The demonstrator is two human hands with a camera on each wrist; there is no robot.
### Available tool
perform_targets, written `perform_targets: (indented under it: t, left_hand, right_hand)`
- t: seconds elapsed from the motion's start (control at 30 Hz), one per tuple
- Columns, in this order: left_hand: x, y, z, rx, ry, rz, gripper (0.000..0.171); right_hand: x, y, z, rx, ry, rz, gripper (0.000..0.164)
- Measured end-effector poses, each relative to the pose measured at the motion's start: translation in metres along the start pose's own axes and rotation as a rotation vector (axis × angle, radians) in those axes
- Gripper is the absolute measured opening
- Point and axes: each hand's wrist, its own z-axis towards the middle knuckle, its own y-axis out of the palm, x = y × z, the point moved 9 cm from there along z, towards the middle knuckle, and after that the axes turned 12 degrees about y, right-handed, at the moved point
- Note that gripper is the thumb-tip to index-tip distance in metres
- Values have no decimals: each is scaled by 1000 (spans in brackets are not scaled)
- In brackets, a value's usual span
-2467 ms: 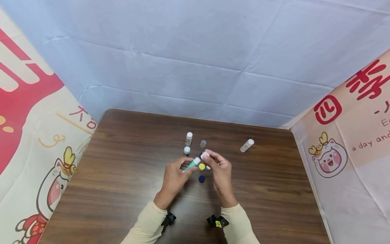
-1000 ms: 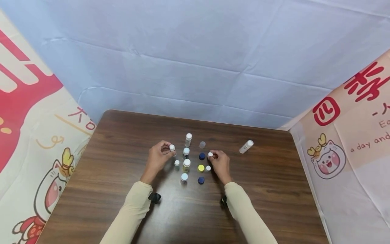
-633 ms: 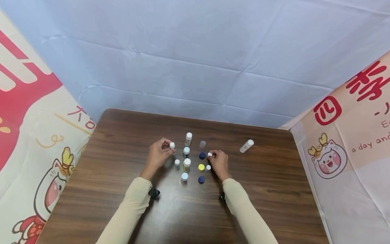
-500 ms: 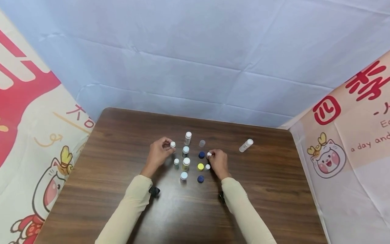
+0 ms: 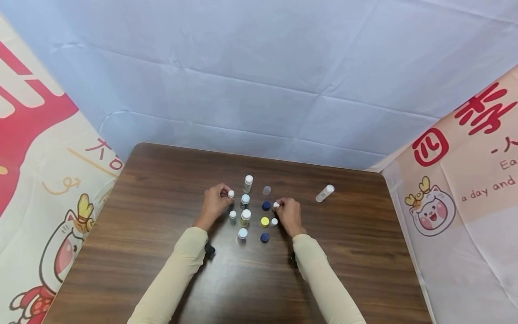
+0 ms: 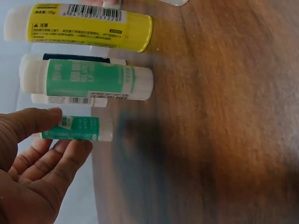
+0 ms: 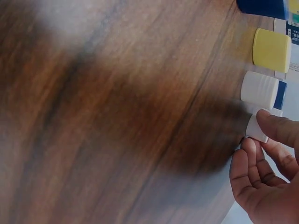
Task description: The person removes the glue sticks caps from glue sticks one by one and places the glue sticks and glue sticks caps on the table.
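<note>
My left hand (image 5: pixel 214 204) pinches a small green glue stick (image 6: pixel 79 127) upright between thumb and fingers, at the left of a group of standing glue sticks. Beside it in the left wrist view stand a larger green glue stick (image 6: pixel 93 79) and a yellow glue stick (image 6: pixel 88 28). My right hand (image 5: pixel 291 213) pinches a small white cap (image 7: pixel 256 129) between thumb and fingertips. Near that cap are another white cap (image 7: pixel 258 89), a yellow cap (image 7: pixel 271 50) and a dark blue cap (image 5: pixel 265 205).
More white-topped glue sticks stand mid-table, one at the back (image 5: pixel 248 183) and one in front (image 5: pixel 242 235). A clear cap (image 5: pixel 266 191) and a front blue cap (image 5: pixel 265 237) lie right of them. A white tube (image 5: pixel 325 193) stands apart on the brown table (image 5: pixel 356 252).
Earlier, my hands were close together at mid-table with the green glue stick and white cap. They moved apart, left and right, each still holding its piece. Over the last half second they barely shifted.
</note>
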Motion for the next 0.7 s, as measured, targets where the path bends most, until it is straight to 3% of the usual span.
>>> perform_targets:
  t: [0.23, 0.47, 0.57, 0.7]
  left_hand:
    - [-4, 2, -3, 2, 31, 79, 20]
    - [-4, 2, -4, 7, 46, 125, 22]
    - [-5, 2, -4, 9, 42, 129, 22]
    - [-4, 2, -4, 14, 41, 111, 22]
  right_hand:
    - [3, 6, 1, -63, 21, 19, 14]
    - [12, 10, 0, -209, 105, 80, 41]
    - [13, -6, -3, -123, 68, 88, 35]
    - [9, -46, -12, 196, -82, 102, 12]
